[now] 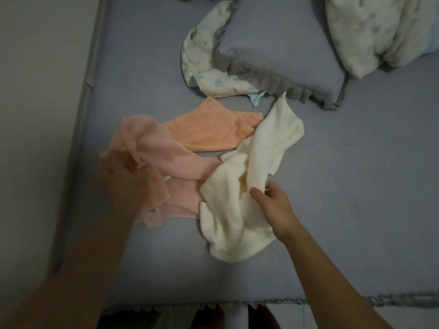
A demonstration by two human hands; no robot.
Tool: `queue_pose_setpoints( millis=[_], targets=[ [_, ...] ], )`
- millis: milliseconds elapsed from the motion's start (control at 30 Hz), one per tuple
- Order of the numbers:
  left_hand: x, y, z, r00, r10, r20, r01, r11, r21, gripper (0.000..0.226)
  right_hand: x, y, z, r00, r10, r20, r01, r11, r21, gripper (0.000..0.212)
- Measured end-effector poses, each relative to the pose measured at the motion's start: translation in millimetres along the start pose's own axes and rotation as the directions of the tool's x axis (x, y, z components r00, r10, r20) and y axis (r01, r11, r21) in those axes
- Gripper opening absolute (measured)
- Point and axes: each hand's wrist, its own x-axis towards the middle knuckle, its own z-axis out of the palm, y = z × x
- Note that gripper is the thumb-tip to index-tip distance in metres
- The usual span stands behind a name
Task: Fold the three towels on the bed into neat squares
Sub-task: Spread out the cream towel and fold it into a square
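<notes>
- Risk, tangle: the crumpled pink terry towel (pixel 180 172) and the crumpled cream terry towel (pixel 240 203) overlap near the middle of the grey-blue quilted bed (pixel 356 186); lifting one would likely drag the other along.
- Risk, uneven squares: none of the three lies flat; folding without spreading first would probably give lopsided squares.
- Risk, fall: the pink towel sits toward the bed's left edge; a hard pull could carry it over.
- Left hand (pixel 128 176): motion-blurred, apparently bunched into the pink towel's left end; grip cannot be told for sure.
- Right hand (pixel 273 203): thumb and fingers pinching the cream towel's right edge.
- Flat peach-orange terry towel (pixel 213 131): beyond both hands, untouched, toward the grey frilled pillow (pixel 280 55).
</notes>
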Motion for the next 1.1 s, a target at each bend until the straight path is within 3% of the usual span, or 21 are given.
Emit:
queue_pose_setpoints(
  millis=[67, 133, 200, 267, 300, 367, 433, 500, 533, 600, 667, 733, 767, 867, 933, 1067, 1100],
  targets=[
    [-42.3, 1.1, 11.5, 0.932, 0.196, 0.306, -0.157, 0.976, -0.148, 0.036, -6.1, 9.5, -7.4, 0.999, 0.042, -0.025, -0.04, 0.997, 0.07, 0.012],
    [-106.2, 2.9, 24.8, 0.741, 0.213, 0.637, -0.016, 0.954, -0.3, 0.026, -13.0, 22.3, -25.7, 0.995, 0.097, -0.015, -0.093, 0.985, 0.144, 0.016],
    [-143.1, 11.9, 33.8, 0.638, 0.146, 0.756, 0.303, 0.855, -0.421, 0.026, -21.6, 36.5, -50.5, 0.989, 0.138, 0.049, -0.145, 0.964, 0.221, 0.023],
    [-156.2, 25.3, 42.4, 0.646, 0.07, 0.76, 0.465, 0.753, -0.465, 0.037, -30.1, 52.2, -78.6, 0.982, 0.131, 0.138, -0.158, 0.966, 0.204, 0.034],
    [-157.6, 31.6, 45.0, 0.687, 0.064, 0.724, 0.45, 0.745, -0.493, 0.043, -33.3, 59.2, -92.5, 0.975, 0.13, 0.18, -0.163, 0.969, 0.185, 0.039],
    [-153.3, 42.1, 49.2, 0.723, 0.121, 0.68, 0.293, 0.838, -0.46, 0.058, -36.9, 72.4, -117.8, 0.96, 0.171, 0.222, -0.207, 0.967, 0.15, 0.039],
    [-150.9, 48.2, 53.2, 0.62, 0.175, 0.765, -0.032, 0.98, -0.198, 0.078, -38.8, 83.7, -137.6, 0.95, 0.217, 0.223, -0.241, 0.967, 0.085, 0.035],
    [-155.6, 48.9, 53.8, 0.512, 0.197, 0.836, -0.333, 0.943, -0.019, 0.072, -39.3, 92.2, -150.7, 0.958, 0.188, 0.217, -0.185, 0.982, -0.034, 0.034],
    [-158.9, 47.4, 53.3, 0.477, 0.223, 0.85, -0.348, 0.936, -0.05, 0.063, -39.9, 95.0, -154.1, 0.963, 0.159, 0.218, -0.144, 0.986, -0.084, 0.031],
    [-171.7, 43.4, 47.4, 0.449, 0.264, 0.854, -0.133, 0.964, -0.229, 0.05, -40.3, 97.7, -158.8, 0.974, 0.114, 0.197, -0.091, 0.988, -0.126, 0.023],
    [-191.7, 35.2, 40.0, 0.42, 0.228, 0.879, 0.232, 0.909, -0.347, 0.042, -38.5, 97.5, -163.6, 0.988, 0.119, 0.1, -0.113, 0.991, -0.072, 0.024],
    [-214.1, 23.3, 30.7, 0.269, 0.199, 0.942, 0.573, 0.753, -0.322, 0.037, -33.7, 97.4, -169.1, 0.986, 0.166, 0.01, -0.166, 0.985, 0.047, 0.024],
    [-224.0, 16.8, 27.6, 0.209, 0.185, 0.96, 0.665, 0.693, -0.278, 0.04, -31.7, 98.0, -172.2, 0.981, 0.193, 0.001, -0.192, 0.976, 0.104, 0.024],
    [-244.7, -0.6, 25.6, 0.148, 0.113, 0.982, 0.831, 0.525, -0.186, 0.064, -31.7, 105.2, -177.5, 0.97, 0.24, 0.043, -0.244, 0.962, 0.124, 0.014],
    [-255.8, -3.1, 21.7, 0.141, 0.156, 0.978, 0.887, 0.418, -0.195, 0.054, -33.7, 109.4, -180.0, 0.967, 0.248, 0.062, -0.251, 0.967, 0.041, 0.015],
    [-268.7, 15.6, 8.1, 0.119, 0.325, 0.938, 0.844, 0.464, -0.268, 0.046, -34.1, 106.4, -190.7, 0.972, 0.229, 0.049, -0.23, 0.973, 0.004, 0.016],
    [-268.8, 23.3, 6.1, 0.148, 0.355, 0.923, 0.819, 0.479, -0.315, 0.047, -32.8, 102.1, -194.5, 0.973, 0.229, 0.02, -0.229, 0.973, 0.013, 0.016]
  ],
)
